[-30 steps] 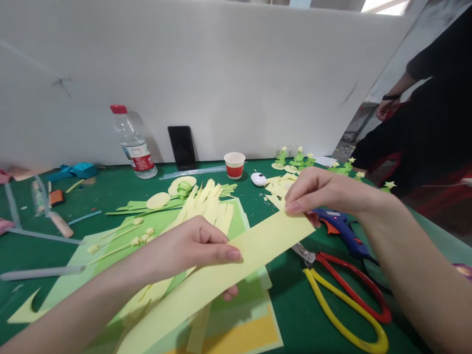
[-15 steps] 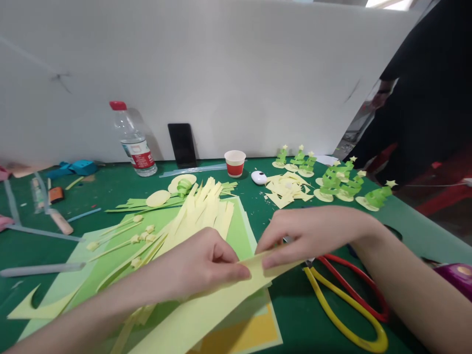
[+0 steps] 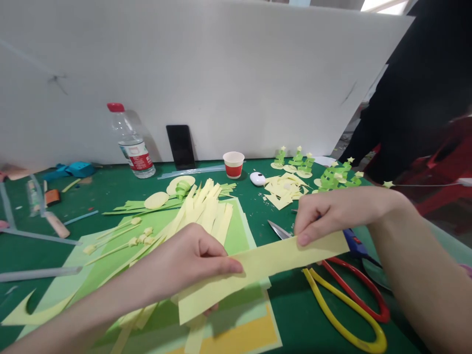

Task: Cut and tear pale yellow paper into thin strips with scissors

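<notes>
Currently both hands pinch one yellow strip [image 3: 265, 265], held in the air just above the green table [image 3: 295, 314], slanting up to the right over the green sheets [image 3: 236, 231] and the scissors [image 3: 342, 295]. The left hand [image 3: 188, 263] is closed, thumb on top and fingers under, near the strip's middle. The right hand [image 3: 332, 214] is closed too, thumb and forefinger gripping the top edge near the right end.

Risks, as I judge them:
- The paper looks thin and the grips are far apart, so pulling the hands apart could tear it.
- A hard thumb press could leave a crease.
- A loose right pinch could let the end drop onto the scissor blades.
- The right wrist is close above the glue gun [image 3: 356, 243], so lowering it could bump the gun.
- The left forearm hangs over the cut strips [image 3: 206, 209], so a sweep could scatter them.
</notes>
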Available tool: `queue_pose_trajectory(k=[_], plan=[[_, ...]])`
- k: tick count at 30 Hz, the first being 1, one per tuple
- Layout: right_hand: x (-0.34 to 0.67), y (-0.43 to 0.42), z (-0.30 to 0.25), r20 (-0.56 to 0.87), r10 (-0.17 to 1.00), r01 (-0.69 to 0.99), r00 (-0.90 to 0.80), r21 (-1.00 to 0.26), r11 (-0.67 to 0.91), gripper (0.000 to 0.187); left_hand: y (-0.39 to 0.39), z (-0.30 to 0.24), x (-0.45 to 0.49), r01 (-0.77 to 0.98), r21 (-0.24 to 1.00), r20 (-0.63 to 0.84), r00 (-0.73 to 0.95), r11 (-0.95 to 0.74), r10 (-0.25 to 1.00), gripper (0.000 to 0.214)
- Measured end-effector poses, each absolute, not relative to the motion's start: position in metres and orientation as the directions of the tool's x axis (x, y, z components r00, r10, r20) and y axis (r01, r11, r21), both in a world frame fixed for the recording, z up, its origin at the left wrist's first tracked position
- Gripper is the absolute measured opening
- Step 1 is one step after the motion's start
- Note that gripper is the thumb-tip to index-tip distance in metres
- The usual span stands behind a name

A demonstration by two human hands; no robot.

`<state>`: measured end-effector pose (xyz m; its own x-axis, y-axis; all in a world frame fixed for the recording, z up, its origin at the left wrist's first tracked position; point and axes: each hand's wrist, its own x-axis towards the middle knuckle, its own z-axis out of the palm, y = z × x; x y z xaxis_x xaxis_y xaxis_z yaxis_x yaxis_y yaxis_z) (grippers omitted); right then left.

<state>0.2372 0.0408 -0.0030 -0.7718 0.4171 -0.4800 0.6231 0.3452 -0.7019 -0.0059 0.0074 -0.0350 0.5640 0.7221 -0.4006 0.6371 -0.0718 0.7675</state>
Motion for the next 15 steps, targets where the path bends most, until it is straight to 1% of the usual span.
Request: queue_pose_trajectory(k=[2,5,7,9,12,15], plan=[[0.235,0.041,-0.003,-0.489,0.397,0.628,-0.777,-0.645,0.435,0.035,0.008,-0.039,-0.004,0.649,0.755,-0.389,0.562,-0.096,0.730,0.049],[0.222,0.035,-0.003,-0.510,0.429,0.666,-0.746,-0.542,0.513,0.031,0.007,-0.045,-0.001,0.667,0.733,-0.366,0.555,-0.136,0.747,0.047],[0.212,0.030,-0.005,-0.511,0.448,0.679,-0.734,-0.532,0.505,0.032,0.005,-0.050,0.001,0.663,0.724,-0.323,0.570,-0.190,0.755,0.047],[0.203,0.024,-0.008,-0.485,0.455,0.665,-0.747,-0.549,0.506,0.033,0.002,-0.054,0.003,0.662,0.702,-0.266,0.586,-0.263,0.765,0.046],[0.195,0.018,-0.012,-0.439,0.471,0.644,-0.765,-0.549,0.534,0.033,0.000,-0.059,0.004,0.612,0.682,-0.100,0.621,-0.401,0.777,0.038],[0.194,0.014,-0.013,-0.401,0.526,0.658,-0.750,-0.526,0.539,0.034,0.000,-0.062,0.003,0.527,0.671,0.087,0.643,-0.522,0.761,0.027]])
